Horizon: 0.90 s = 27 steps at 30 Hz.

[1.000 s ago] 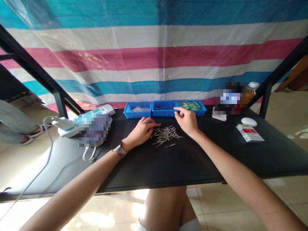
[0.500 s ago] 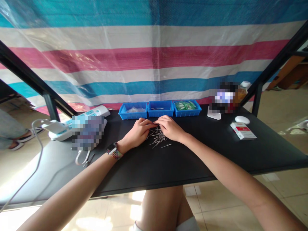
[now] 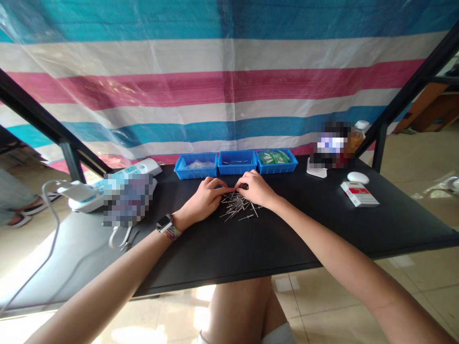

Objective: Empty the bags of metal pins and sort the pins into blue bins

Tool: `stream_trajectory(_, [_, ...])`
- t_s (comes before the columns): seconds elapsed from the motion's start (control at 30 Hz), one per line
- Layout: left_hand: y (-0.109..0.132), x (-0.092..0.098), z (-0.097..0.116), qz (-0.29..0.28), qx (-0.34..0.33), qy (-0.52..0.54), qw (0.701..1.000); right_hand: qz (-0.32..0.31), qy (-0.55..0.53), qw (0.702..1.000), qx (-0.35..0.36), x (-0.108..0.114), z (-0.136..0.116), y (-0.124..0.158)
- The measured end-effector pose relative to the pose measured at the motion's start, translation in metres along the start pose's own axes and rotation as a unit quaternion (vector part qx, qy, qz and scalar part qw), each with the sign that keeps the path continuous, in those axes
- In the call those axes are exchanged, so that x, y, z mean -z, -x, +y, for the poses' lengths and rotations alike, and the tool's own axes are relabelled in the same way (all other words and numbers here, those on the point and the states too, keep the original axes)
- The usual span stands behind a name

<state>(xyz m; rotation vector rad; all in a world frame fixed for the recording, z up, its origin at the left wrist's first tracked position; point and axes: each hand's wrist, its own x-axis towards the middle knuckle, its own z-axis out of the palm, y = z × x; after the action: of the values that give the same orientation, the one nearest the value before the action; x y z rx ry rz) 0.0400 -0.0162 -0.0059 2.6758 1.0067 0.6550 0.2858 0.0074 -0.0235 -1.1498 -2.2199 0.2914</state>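
Observation:
A loose pile of thin metal pop rivets (image 3: pixel 237 206) lies on the black tabletop (image 3: pixel 215 248), a few of them apart from the heap on its near and right sides. At the pile's left edge is my left hand (image 3: pixel 206 197), thumb and index finger drawn together toward the right hand; what they hold, if anything, is too small to make out. My right hand (image 3: pixel 256 189) comes down over the far right of the pile, its thumb and fingertips pinched on a rivet, largely hidden. The fingertips of both hands nearly meet.
Behind the hands stand three blue bins: a left bin (image 3: pixel 177 171) with clear plastic bits, a middle bin (image 3: pixel 236 169) with a few rivets, and a right bin (image 3: pixel 278 168) with green-white packets. Left are a power strip (image 3: pixel 143 167) and cable; right, a small box (image 3: pixel 359 195) and white mouse-shaped object (image 3: pixel 357 178).
My right hand has curled its fingers into a pinch and its fingertips have drawn slightly apart from the left hand's. More of the pile shows, with a rivet lying out by the right hand.

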Motion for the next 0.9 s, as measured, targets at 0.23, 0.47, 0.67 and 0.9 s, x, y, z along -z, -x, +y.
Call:
stream_trajectory(0.23, [-0.001,0.002,0.003,0.027,0.000,0.007,1.000,0.063,-0.045,0.997,-0.003,0.006,-0.001,0.000])
stream_trajectory(0.47, [-0.002,0.003,0.006,0.155,0.049,0.038,0.986,0.062,-0.183,0.981,0.012,0.008,-0.010,0.000])
stream_trajectory(0.67, [0.000,0.007,0.009,0.176,0.022,0.057,0.983,0.057,-0.209,0.975,0.041,0.011,-0.023,0.004])
stream_trajectory(0.9, [-0.001,0.006,0.008,0.196,0.040,0.072,0.977,0.076,-0.394,0.913,-0.077,0.008,-0.030,0.005])
